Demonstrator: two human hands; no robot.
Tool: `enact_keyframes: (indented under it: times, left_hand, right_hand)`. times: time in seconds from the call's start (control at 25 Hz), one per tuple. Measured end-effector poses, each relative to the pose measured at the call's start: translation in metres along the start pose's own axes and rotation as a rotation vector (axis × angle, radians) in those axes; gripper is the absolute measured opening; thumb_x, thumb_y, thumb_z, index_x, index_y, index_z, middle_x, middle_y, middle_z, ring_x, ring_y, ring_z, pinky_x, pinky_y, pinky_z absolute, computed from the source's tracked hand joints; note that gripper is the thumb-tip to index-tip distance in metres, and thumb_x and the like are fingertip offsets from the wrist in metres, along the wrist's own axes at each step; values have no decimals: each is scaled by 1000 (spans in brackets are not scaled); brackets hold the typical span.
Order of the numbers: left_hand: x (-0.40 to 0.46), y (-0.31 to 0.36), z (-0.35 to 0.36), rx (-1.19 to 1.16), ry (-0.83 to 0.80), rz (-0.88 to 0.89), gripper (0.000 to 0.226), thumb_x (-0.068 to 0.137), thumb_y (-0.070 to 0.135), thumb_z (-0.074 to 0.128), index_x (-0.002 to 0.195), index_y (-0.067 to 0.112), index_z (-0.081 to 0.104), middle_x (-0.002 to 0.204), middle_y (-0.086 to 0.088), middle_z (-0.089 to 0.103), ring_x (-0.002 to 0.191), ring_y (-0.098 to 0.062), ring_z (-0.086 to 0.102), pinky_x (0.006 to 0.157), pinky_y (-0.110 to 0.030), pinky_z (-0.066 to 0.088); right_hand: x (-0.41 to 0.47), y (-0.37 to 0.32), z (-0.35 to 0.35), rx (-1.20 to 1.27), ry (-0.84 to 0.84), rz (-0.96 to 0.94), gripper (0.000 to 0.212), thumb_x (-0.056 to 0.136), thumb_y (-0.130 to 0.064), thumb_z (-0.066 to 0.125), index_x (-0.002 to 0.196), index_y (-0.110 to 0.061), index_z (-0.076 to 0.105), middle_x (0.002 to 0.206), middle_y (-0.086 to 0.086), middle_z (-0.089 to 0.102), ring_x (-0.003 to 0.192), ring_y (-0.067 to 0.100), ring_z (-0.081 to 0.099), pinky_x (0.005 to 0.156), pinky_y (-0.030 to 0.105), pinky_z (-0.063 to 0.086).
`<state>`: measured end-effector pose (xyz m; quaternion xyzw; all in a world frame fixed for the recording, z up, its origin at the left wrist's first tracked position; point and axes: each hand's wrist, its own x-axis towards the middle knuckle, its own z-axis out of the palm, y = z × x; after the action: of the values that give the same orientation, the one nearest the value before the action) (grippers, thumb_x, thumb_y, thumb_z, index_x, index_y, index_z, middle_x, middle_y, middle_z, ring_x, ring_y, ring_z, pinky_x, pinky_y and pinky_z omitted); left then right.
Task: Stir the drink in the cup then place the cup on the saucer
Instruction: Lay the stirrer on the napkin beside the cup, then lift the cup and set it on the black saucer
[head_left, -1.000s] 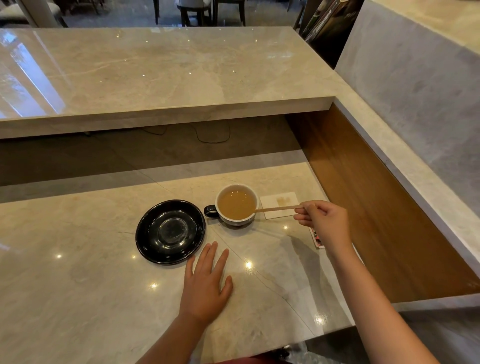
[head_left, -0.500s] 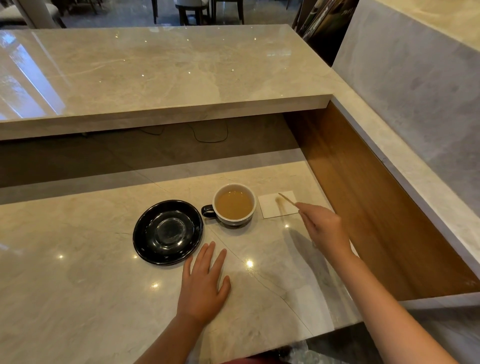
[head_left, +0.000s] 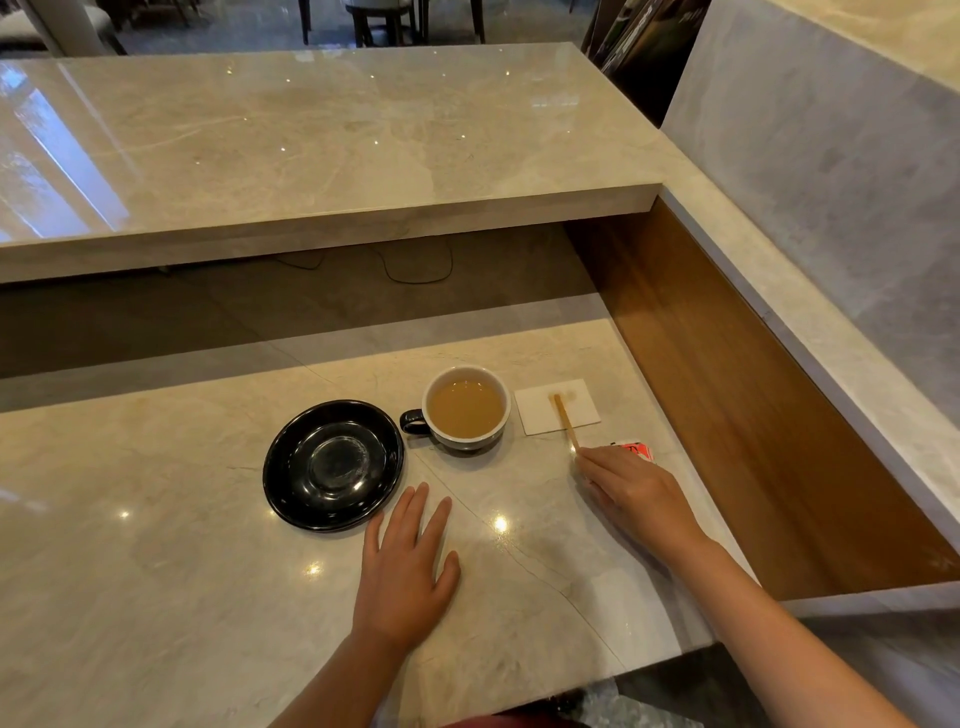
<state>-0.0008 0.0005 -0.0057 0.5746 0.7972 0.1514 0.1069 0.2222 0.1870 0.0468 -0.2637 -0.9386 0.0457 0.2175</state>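
A cup (head_left: 466, 410) with a dark handle on its left holds a light brown drink and stands on the marble counter. An empty black saucer (head_left: 333, 464) lies just left of it, apart from it. A thin wooden stirrer (head_left: 566, 422) rests with its far end on a white napkin (head_left: 557, 406) right of the cup. My right hand (head_left: 631, 491) pinches the stirrer's near end. Flat on the counter, fingers spread, lies my left hand (head_left: 406, 569), in front of the saucer and holding nothing.
A red and white packet (head_left: 635, 449) peeks out beside my right hand. A raised marble bar top (head_left: 311, 156) runs along the back. A wooden side panel (head_left: 737, 395) walls off the right. The counter's near edge (head_left: 519, 696) is close to me.
My right hand pulled the stirrer out of the cup, swung it right and lowered its tip onto the napkin. My left hand and the cup stayed put.
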Motion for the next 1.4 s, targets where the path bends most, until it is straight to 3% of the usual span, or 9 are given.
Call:
enact_keyframes:
  times: [0.24,0.6,0.8,0.96,1.16,1.28,1.4]
  left_hand:
    - [0,0,1,4,-6,0,58,89,47,33,144,30,24,155,-2,15,138,-10,-5,112,-45,0]
    - [0,-1,0,-23,40,28,59,87,48,31,142,25,32,152,-7,26,139,-15,6,112,-50,9]
    - [0,-2,2,-9,32,28,59,87,48,30,142,25,32,152,-7,25,139,-14,5,111,-49,9]
    - [0,-3,2,1,17,19,59,88,49,30,142,28,28,153,-5,22,139,-11,-1,112,-46,6]
    - [0,-2,0,3,12,21,58,88,46,36,142,28,29,153,-7,24,139,-13,3,112,-43,3]
    - [0,-2,-1,-5,29,30,57,87,45,35,141,26,33,151,-8,28,139,-17,11,110,-40,1]
    - [0,-1,0,7,19,16,58,88,47,32,143,28,28,153,-6,23,140,-16,6,112,-42,-1]
  right_hand:
    - [-15,3,15,-25,-87,61,33,71,0,76,103,-1,66,105,13,71,101,31,64,74,41,58]
    - [-13,-3,11,-38,-121,92,21,77,-11,72,96,-5,65,98,10,70,98,29,63,80,40,53]
    - [11,-23,-2,17,-80,142,22,82,-11,66,104,-7,65,104,12,69,96,30,63,82,41,50]
    - [58,-50,-9,18,18,105,34,81,-25,64,112,-12,61,109,13,67,99,30,62,78,42,51]
    - [121,-77,2,23,-314,211,82,71,-51,69,136,-33,23,150,11,27,133,32,26,98,51,38]
    - [143,-80,16,-45,-492,185,95,69,-54,70,140,-34,10,156,10,9,140,34,9,103,57,30]
    - [158,-77,25,-71,-634,193,99,68,-51,72,141,-33,8,156,10,5,140,35,6,102,57,31]
